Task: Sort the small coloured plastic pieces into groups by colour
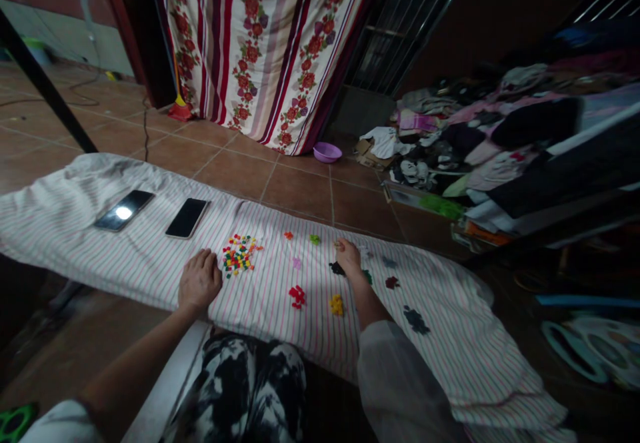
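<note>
My left hand (201, 278) lies palm down on the striped cloth (270, 316), fingers resting flat, beside a mixed pile of small coloured pieces (239, 256). My right hand (349, 256) is pinched together at the far edge; whatever is between its fingertips is too small to make out. Around it lie small sorted heaps: black pieces (337, 268), lime green pieces (314, 238), orange pieces (289, 235), pink pieces (297, 263), red pieces (297, 296), yellow pieces (337, 305), dark red pieces (392, 283) and dark grey pieces (416, 320). Dark green pieces (367, 276) are partly hidden by my wrist.
Two phones, a shiny one (124, 210) and a dark one (187, 218), lie on the cloth at left. Beyond are a floral curtain (270, 50), a purple basin (327, 152) and a broom (180, 106). Heaped clothes (480, 130) fill the right side.
</note>
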Demonstrator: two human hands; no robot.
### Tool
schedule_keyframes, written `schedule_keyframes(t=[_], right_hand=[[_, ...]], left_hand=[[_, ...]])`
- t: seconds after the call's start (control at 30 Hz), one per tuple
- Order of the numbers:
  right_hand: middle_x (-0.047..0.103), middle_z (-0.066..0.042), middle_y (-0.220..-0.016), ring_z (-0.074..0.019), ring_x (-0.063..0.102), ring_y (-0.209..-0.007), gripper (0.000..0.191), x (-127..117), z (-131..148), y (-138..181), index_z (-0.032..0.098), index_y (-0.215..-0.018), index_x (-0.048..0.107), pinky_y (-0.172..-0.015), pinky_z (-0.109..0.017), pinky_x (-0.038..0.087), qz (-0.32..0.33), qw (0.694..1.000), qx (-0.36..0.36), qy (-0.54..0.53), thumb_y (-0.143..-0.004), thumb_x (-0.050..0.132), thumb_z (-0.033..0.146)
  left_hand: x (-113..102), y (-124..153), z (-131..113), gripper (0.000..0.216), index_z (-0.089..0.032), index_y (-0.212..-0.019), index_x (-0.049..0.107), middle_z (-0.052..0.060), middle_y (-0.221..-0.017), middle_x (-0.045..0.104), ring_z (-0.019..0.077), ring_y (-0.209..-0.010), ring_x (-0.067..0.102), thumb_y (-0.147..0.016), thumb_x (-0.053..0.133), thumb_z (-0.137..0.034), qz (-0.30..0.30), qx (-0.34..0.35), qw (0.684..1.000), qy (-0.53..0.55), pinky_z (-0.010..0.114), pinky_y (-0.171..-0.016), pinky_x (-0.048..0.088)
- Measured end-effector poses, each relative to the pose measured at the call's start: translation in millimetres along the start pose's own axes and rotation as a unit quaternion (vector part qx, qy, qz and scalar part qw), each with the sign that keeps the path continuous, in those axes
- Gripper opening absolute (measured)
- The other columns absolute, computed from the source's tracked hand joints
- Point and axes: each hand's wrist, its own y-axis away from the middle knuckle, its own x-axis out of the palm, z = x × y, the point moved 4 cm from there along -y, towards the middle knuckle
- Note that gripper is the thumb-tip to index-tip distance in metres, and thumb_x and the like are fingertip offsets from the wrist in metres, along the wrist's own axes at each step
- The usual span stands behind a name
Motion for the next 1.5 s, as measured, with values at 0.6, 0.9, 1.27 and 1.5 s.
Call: schedule_keyframes(t=[0.6, 0.9, 1.27, 1.5], right_hand=[[0.067, -0.010, -0.094, -0.0222, 0.059, -0.093, 0.034, 17.9, 80.5, 42.2, 0.016, -0.091, 0.069, -0.089, -0.036, 0.047, -0.029, 0.980, -0.168, -0.101, -0.072, 0.042, 0.011], [0.063, -0.007, -0.098, -0.0174, 0.060, -0.089, 0.031, 69.0, 162.2, 95.9, 0.021, -0.098, 0.070, -0.085, -0.030, 0.048, 0.068, 0.963, -0.195, -0.175, -0.081, 0.045, 0.015], [0.063, -0.001, -0.094, -0.0137, 0.060, -0.085, 0.026, 96.9, 189.1, 124.3, 0.025, -0.093, 0.070, -0.083, -0.024, 0.045, 0.145, 0.963, -0.186, -0.132, -0.086, 0.047, 0.016], [0.062, -0.001, -0.095, -0.0118, 0.059, -0.078, 0.016, 97.0, 194.3, 124.6, 0.025, -0.098, 0.065, -0.072, -0.022, 0.044, 0.153, 0.972, -0.161, -0.079, -0.086, 0.055, 0.027]], left_hand=[[-0.9, 0.5, -0.7, 0.036, -0.010, -0.111, 0.061, 0.017, -0.123, 0.061, 0.0290, -0.120, 0.051, -0.086, 0.041, -0.024, 0.016, -0.030, 0.999, 0.016, 0.045, -0.103, 0.039], [1.3, 0.9, 0.4, 0.037, -0.009, -0.112, 0.062, 0.017, -0.123, 0.061, 0.0280, -0.121, 0.051, -0.086, 0.040, -0.025, 0.010, -0.029, 0.999, 0.022, 0.043, -0.105, 0.037], [1.1, 0.7, -0.5, 0.037, -0.010, -0.112, 0.061, 0.017, -0.123, 0.061, 0.0288, -0.122, 0.050, -0.086, 0.039, -0.025, 0.010, -0.026, 0.999, 0.026, 0.043, -0.104, 0.038], [0.9, 0.9, -0.3, 0.038, -0.010, -0.113, 0.061, 0.017, -0.124, 0.060, 0.0287, -0.123, 0.049, -0.086, 0.039, -0.025, 0.014, -0.027, 0.999, 0.029, 0.044, -0.105, 0.038]])
